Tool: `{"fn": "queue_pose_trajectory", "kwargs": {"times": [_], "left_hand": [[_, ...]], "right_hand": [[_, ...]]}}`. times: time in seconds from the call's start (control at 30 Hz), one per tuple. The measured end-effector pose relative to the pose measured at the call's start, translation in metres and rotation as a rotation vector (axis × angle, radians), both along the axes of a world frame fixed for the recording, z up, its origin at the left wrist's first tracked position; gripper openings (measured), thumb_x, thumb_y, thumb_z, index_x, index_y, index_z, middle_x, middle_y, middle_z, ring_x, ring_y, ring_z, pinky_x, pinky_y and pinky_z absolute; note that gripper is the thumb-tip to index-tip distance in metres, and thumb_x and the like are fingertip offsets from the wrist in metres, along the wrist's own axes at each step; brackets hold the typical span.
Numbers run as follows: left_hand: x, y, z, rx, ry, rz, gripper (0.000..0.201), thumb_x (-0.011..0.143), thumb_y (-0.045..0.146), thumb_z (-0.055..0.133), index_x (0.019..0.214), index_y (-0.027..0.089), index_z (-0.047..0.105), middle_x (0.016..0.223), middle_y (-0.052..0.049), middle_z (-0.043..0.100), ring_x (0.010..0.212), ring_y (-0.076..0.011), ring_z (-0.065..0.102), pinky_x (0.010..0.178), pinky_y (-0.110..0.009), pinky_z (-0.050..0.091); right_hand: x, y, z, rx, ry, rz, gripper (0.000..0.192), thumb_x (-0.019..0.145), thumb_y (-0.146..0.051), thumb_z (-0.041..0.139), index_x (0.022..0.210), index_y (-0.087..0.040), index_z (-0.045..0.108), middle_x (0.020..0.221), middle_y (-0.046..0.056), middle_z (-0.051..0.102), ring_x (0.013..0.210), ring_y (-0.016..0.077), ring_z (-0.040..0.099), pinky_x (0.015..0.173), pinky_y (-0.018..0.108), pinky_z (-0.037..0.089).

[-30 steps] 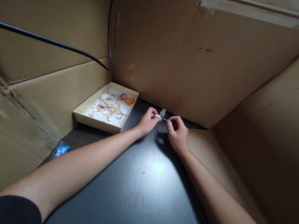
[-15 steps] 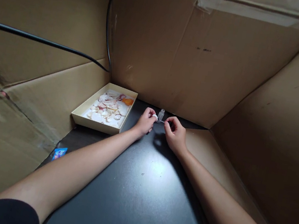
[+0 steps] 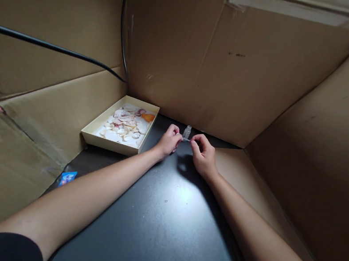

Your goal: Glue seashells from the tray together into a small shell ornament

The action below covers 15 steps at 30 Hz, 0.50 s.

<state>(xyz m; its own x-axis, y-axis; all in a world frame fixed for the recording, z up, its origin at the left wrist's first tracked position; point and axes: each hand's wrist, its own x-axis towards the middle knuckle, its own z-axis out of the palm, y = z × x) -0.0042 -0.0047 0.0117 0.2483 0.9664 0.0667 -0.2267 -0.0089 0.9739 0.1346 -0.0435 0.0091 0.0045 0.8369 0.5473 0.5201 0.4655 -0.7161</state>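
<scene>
Both of my hands meet at the far end of the dark table. My right hand [image 3: 203, 154] is closed, pinching a thin pale stick [image 3: 186, 140] between thumb and fingertips. The stick points left, and its other end reaches the fingertips of my left hand [image 3: 169, 141]. My left hand is closed too; what its fingers hold is mostly hidden and too small to name. Just behind the stick stands a small clear glass bottle [image 3: 187, 131], upright, with no cap visible on it.
Left of my hands sits a cream tray [image 3: 111, 145] holding several seashells [image 3: 124, 128] and something orange [image 3: 148, 117]. A blue packet [image 3: 68, 178] lies by my left forearm. Cardboard walls [image 3: 190, 61] surround the dark table [image 3: 143, 233]; black cables [image 3: 51, 45] run at left.
The small round white thing seen in my left fingers half a second ago is now turned mostly out of sight. The hands have barely moved; the whole view has shifted slightly.
</scene>
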Motion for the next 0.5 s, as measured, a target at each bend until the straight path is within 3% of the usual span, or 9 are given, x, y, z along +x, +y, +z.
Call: {"fn": "queue_pose_trajectory", "kwargs": {"times": [0.13, 0.3, 0.5], "left_hand": [[-0.0011, -0.0003, 0.0005, 0.001, 0.005, -0.025, 0.023, 0.07, 0.015, 0.048, 0.08, 0.023, 0.029, 0.047, 0.012, 0.035, 0.031, -0.0057, 0.027, 0.034, -0.016, 0.019], [-0.0014, -0.0003, -0.0001, -0.006, 0.026, -0.021, 0.022, 0.071, 0.014, 0.047, 0.081, 0.023, 0.03, 0.051, 0.012, 0.042, 0.03, -0.0041, 0.029, 0.034, -0.014, 0.018], [0.0002, -0.0001, -0.0012, 0.005, 0.033, -0.003, 0.022, 0.073, 0.013, 0.047, 0.082, 0.023, 0.03, 0.054, 0.012, 0.044, 0.03, -0.0031, 0.029, 0.034, -0.014, 0.017]], "right_hand": [[0.0006, -0.0002, 0.0003, -0.009, -0.006, -0.067, 0.016, 0.085, -0.033, 0.049, 0.079, -0.019, 0.054, 0.065, -0.003, 0.049, 0.057, 0.0095, 0.04, 0.056, 0.022, 0.032], [0.001, 0.0003, 0.0005, 0.001, -0.004, -0.01, 0.018, 0.086, -0.034, 0.047, 0.081, -0.019, 0.054, 0.067, -0.002, 0.05, 0.059, 0.0095, 0.042, 0.058, 0.022, 0.033], [0.0018, -0.0001, 0.0004, 0.021, 0.018, -0.08, 0.016, 0.086, -0.033, 0.048, 0.081, -0.018, 0.055, 0.066, -0.003, 0.05, 0.058, 0.0094, 0.042, 0.058, 0.022, 0.033]]}}
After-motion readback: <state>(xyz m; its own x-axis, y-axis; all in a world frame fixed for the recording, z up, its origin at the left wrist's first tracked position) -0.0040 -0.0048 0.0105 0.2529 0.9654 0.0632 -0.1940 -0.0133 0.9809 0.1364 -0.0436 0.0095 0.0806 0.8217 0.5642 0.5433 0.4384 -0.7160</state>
